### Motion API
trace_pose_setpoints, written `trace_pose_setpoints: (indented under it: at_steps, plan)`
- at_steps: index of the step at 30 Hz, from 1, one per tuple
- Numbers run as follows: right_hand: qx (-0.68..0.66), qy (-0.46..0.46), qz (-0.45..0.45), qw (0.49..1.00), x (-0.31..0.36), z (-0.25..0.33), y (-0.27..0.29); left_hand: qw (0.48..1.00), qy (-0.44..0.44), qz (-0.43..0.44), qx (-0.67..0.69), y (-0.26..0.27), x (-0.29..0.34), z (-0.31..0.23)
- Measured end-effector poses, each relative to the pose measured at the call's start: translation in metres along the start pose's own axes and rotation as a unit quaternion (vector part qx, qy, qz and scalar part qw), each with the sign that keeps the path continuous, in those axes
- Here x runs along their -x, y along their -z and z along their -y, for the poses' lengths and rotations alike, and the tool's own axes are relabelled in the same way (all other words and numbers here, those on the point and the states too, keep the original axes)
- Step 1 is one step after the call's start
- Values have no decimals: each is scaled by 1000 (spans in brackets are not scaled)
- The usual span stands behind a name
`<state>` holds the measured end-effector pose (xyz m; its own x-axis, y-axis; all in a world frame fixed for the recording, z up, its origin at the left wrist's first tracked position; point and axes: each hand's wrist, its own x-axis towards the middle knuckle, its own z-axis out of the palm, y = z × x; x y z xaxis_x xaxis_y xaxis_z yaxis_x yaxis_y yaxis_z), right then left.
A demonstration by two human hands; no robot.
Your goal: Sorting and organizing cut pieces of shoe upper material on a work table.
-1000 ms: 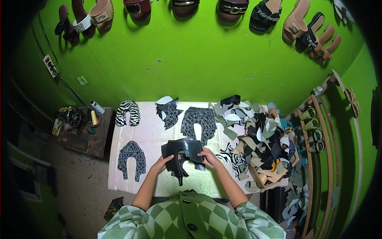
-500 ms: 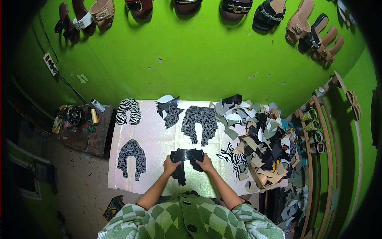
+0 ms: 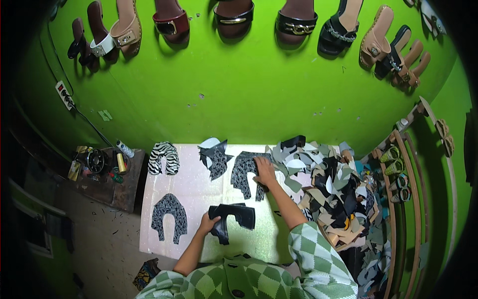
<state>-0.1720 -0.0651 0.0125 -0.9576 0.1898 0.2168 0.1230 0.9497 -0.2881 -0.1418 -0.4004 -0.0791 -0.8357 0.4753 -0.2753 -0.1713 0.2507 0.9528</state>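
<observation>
My left hand grips the left side of a black, arch-shaped cut piece, which looks like leather, near the front of the table. More than one layer seems to show at its edges. Farther back, my right hand rests with fingers spread on the right side of a black-and-grey patterned arch-shaped piece. Another such patterned piece lies flat at the table's left. Behind that sits a zebra-striped arch-shaped piece, and some black, white and patterned offcuts lie at the back middle.
A large heap of scraps covers the right of the pale table. Left stands a small dark workbench with spools and a handwheel. Sandals hang on the green wall; a wooden rack stands at right.
My right hand has let go of the black piece and reached forward onto the patterned piece. My left hand still holds the black piece. The whole view has tilted upward.
</observation>
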Motion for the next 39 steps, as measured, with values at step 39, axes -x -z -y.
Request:
trace_pose_setpoints:
  at_steps: [39]
  plan:
    - [-88,114,61,988,-3,-66,61,985,-2,148,88,18,-130,-100]
